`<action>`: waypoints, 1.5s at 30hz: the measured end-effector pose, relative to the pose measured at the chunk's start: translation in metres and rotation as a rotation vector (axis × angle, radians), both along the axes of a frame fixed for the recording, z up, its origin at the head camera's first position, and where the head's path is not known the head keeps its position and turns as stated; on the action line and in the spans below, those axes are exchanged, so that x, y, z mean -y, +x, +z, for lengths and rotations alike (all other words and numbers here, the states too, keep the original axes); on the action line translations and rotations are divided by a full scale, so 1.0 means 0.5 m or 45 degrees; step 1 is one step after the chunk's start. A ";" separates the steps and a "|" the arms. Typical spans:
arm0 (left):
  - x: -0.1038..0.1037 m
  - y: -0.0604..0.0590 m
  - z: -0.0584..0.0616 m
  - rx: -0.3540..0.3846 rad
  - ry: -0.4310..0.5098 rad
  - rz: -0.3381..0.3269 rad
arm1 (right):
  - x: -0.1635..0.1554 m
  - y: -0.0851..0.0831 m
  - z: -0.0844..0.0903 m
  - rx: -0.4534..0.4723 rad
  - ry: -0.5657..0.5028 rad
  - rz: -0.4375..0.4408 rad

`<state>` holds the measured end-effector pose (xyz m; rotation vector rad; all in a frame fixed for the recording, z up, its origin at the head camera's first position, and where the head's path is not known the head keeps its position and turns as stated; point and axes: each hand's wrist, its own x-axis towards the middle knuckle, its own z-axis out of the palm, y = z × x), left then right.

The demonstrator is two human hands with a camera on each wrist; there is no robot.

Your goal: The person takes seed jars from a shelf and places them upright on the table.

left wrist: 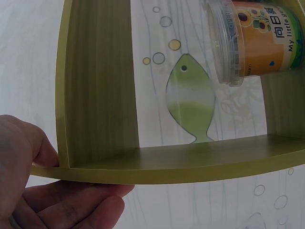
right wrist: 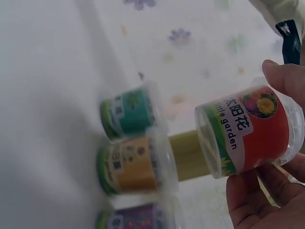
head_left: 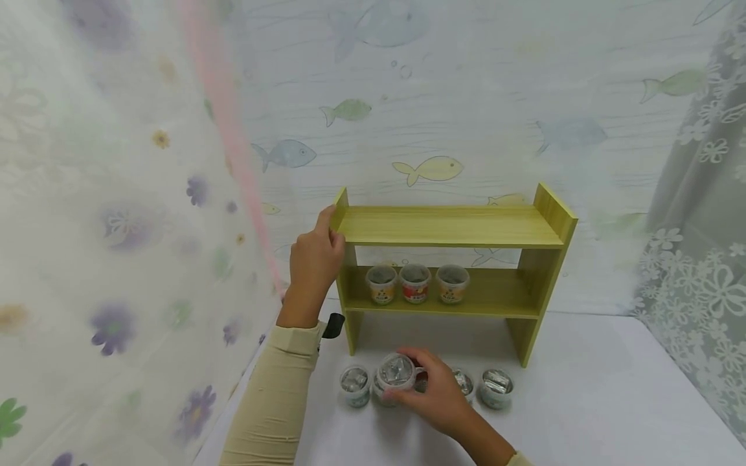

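Note:
My left hand [head_left: 315, 262] grips the upper left side panel of a yellow-green wooden shelf [head_left: 449, 226]. In the left wrist view, thumb and fingers lie on either side of that panel's edge [left wrist: 190, 175]. My right hand [head_left: 438, 396] holds a clear plastic cup [head_left: 396, 370] with a lid, above the row of cups on the table. Its red label [right wrist: 267, 133], with a flower picture and the words "little garden", shows in the right wrist view. Thumb and fingers are around the lidded end.
Three lidded cups stand on the middle board, among them a red-labelled cup [head_left: 415, 285]. More cups line the white table [head_left: 594, 382] before the shelf, with one cup [head_left: 354, 386] at the left end and another [head_left: 497, 388] at the right. Patterned curtains [head_left: 116, 226] hang around.

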<state>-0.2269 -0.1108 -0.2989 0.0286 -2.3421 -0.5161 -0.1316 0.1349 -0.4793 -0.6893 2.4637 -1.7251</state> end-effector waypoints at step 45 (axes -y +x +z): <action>-0.003 0.004 0.001 0.045 0.018 0.015 | 0.149 0.054 -0.135 -0.221 0.288 0.209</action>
